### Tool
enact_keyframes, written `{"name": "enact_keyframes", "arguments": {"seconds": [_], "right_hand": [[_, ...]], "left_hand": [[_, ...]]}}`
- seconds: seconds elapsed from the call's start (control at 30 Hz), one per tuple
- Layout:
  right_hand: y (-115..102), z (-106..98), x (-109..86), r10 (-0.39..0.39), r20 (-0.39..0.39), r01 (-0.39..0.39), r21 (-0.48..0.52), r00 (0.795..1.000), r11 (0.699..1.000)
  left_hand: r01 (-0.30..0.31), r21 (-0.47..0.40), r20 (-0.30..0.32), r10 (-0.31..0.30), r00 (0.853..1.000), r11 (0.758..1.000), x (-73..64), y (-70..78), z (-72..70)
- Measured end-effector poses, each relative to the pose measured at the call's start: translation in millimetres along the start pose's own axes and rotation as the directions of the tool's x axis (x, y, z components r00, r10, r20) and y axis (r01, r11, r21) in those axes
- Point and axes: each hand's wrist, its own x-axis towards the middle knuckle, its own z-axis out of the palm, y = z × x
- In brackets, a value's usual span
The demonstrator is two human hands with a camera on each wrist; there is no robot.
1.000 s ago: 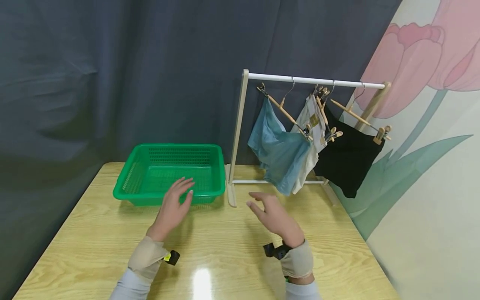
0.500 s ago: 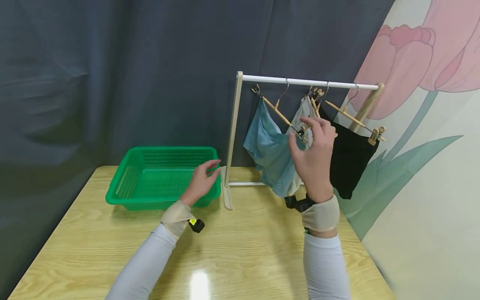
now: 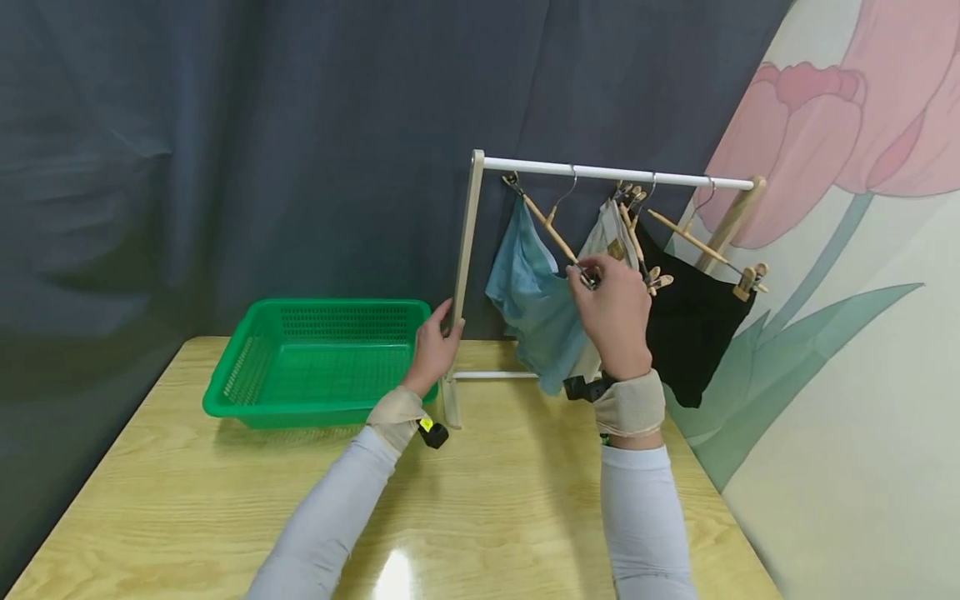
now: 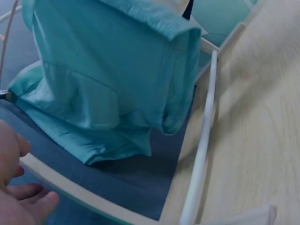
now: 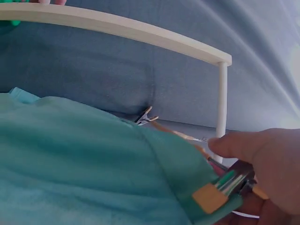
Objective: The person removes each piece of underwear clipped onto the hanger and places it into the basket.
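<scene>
Blue shorts (image 3: 536, 312) hang slack from a clip (image 5: 213, 196) pinched in the right fingers (image 3: 603, 264). A pale post (image 3: 468, 242) stands upright at the left fingers (image 3: 439, 317).

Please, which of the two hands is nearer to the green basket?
Left: the left hand is at the rack post, close by the right side of the green basket; the right hand is farther right, holding a clip on the blue garment.
</scene>
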Motion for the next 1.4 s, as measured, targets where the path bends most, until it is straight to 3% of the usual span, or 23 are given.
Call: {"name": "enact_keyframes", "arguments": {"seconds": [0.17, 0.4, 0.73, 1.4], "right_hand": [[5, 5, 3.5, -0.048, -0.015, 0.048, 0.007, 0.999, 0.999], [10, 10, 4.6, -0.079, -0.067, 0.087, 0.12, 0.995, 0.989], [14, 19, 0.3, -0.121, -0.153, 0.149, 0.189, 0.981, 0.971], [9, 13, 1.7, -0.15, -0.209, 0.194, 0.211, 0.966, 0.958]], "left_hand": [[-0.018, -0.005, -0.05, 0.018, 0.999, 1.0, -1.3, -6.7, 4.9], [-0.048, 0.035, -0.115, 0.051, 0.992, 0.998, 1.1, -9.4, 5.6], [-0.034, 0.047, -0.11, 0.039, 0.993, 0.998, 2.7, -12.0, 6.0], [-0.064, 0.076, -0.129, 0.073, 0.989, 0.995, 11.3, -15.8, 5.9]]}}
